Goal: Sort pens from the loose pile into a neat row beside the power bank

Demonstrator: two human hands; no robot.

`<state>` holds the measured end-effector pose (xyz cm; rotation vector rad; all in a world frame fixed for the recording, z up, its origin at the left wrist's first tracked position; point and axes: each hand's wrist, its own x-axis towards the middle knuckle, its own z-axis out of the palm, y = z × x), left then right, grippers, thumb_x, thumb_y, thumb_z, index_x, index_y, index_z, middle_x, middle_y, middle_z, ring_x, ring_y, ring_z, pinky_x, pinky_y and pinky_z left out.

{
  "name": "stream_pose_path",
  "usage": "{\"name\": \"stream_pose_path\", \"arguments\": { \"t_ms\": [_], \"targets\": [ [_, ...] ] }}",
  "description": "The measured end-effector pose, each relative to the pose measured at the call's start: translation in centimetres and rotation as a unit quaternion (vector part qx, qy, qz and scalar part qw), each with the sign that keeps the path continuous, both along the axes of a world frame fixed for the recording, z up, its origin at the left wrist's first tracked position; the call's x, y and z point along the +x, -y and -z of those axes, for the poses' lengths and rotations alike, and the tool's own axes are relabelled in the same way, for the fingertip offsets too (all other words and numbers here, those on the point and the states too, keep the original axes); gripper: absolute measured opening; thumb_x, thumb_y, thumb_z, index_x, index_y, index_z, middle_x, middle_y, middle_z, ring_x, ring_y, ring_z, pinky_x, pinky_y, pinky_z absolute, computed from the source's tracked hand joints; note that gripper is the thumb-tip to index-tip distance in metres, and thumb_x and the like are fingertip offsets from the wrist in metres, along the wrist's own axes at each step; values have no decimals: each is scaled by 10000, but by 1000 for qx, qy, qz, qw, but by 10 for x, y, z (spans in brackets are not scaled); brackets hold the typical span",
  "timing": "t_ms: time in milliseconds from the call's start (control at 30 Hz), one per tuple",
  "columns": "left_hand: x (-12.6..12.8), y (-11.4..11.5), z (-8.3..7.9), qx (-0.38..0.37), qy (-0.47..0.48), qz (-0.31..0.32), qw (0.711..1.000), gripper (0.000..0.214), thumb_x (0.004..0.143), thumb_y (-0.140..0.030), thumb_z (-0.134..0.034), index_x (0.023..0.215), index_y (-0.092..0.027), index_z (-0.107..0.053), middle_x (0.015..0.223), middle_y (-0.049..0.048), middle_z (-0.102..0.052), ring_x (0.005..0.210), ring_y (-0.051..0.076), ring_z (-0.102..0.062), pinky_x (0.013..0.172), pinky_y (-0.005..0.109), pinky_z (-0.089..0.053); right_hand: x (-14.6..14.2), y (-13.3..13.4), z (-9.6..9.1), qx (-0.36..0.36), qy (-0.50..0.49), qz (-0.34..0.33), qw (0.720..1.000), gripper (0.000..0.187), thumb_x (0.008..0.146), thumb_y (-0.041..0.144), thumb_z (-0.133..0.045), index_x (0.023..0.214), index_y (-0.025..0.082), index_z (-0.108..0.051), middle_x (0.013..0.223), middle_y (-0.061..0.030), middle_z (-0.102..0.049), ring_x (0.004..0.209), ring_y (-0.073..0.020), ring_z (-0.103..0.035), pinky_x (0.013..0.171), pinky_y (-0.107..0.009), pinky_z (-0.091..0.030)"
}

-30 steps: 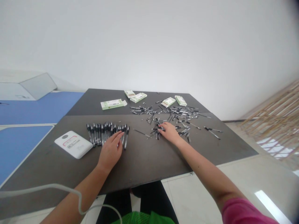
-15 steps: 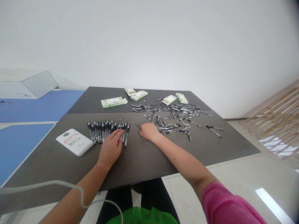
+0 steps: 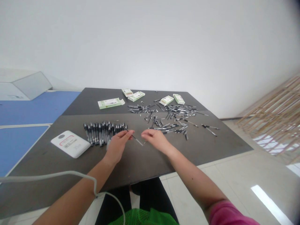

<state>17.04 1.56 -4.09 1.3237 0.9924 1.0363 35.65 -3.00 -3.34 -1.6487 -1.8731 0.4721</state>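
Note:
My left hand [image 3: 118,144] pinches a thin pen refill [image 3: 138,142], which slants down to the right with its clear end free. Just to the right, my right hand [image 3: 154,139] is closed, thumb and fingers together. Whatever its fingertips may hold is hidden. Behind and left of my left hand lies a row of black-gripped pens [image 3: 100,132], side by side. Beyond my right hand spreads a loose heap of pen parts [image 3: 179,110], clear barrels and dark pieces mixed.
A white card-shaped case [image 3: 70,144] lies left of the pen row. Green-and-white boxes [image 3: 111,103] stand along the table's far part. A pale cable [image 3: 47,177] crosses over my left forearm. Blue boards [image 3: 25,147] adjoin the left side.
My left hand has lifted off the pen row and now holds the refill. My right hand, which held a thin stick near the heap, has come nearer to me. The view shifted slightly.

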Motion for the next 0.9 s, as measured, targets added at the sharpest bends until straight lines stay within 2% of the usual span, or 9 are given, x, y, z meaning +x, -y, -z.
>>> {"name": "stream_pose_path", "arguments": {
  "t_ms": [67,100,200,300,433,600,700,800,900],
  "targets": [
    [1,-7,5,-48,88,-49,994,387,649,-463,-707,860,-139,-713,772,41,-658,676,119,-566,676,239,-455,35,-13,3,14,127,104,986,243,902,286,-454,1014,219,-659,999,-37,-683,892,-162,-606,768,-250,-418],
    [1,-10,7,-64,122,-65,988,401,626,-459,-725,862,-135,-709,791,42,-658,668,108,-562,675,235,-458,52,-19,4,0,211,108,972,253,904,267,-449,1035,217,-660,1039,-55,-673,946,-177,-594,805,-266,-410],
    [0,-14,12,-88,166,-91,978,389,588,-433,-758,829,-133,-704,785,28,-653,643,81,-547,672,223,-460,88,-33,6,-27,272,76,959,220,874,229,-504,969,201,-701,994,-79,-678,986,-204,-578,845,-285,-384],
    [-3,-13,14,-98,167,-96,976,377,586,-420,-765,827,-135,-708,758,15,-643,641,75,-546,668,214,-459,98,-37,10,-48,302,48,951,189,847,235,-546,916,203,-719,994,-91,-671,986,-223,-569,832,-307,-371],
    [-4,-11,15,-92,151,-100,979,402,578,-432,-768,834,-126,-713,749,24,-638,653,90,-552,654,218,-461,96,-36,15,-63,328,41,941,170,826,229,-561,849,203,-727,971,-98,-669,982,-241,-564,804,-325,-359],
    [-4,-9,15,-99,166,-100,976,369,576,-412,-773,810,-133,-713,740,5,-635,645,70,-545,674,202,-445,99,-36,15,-56,329,78,939,192,844,244,-537,865,202,-723,988,-103,-667,982,-241,-565,797,-325,-364],
    [-5,-9,14,-96,178,-106,974,368,601,-408,-762,832,-127,-708,727,5,-624,643,75,-546,661,202,-445,96,-28,10,-29,313,111,943,210,862,269,-523,919,194,-711,1051,-112,-661,1009,-247,-559,824,-335,-365],
    [-5,-9,12,-83,203,-117,968,344,631,-399,-748,844,-132,-703,737,5,-623,651,73,-551,659,193,-446,80,-8,8,27,208,88,974,173,848,258,-548,906,202,-701,983,-73,-693,931,-209,-603,799,-294,-391],
    [-5,-9,12,-68,234,-126,962,293,649,-383,-742,809,-141,-702,754,2,-632,665,64,-558,681,183,-449,54,19,12,33,93,37,994,163,850,259,-538,869,223,-696,819,-21,-711,761,-170,-633,698,-251,-413]
  ]
}}
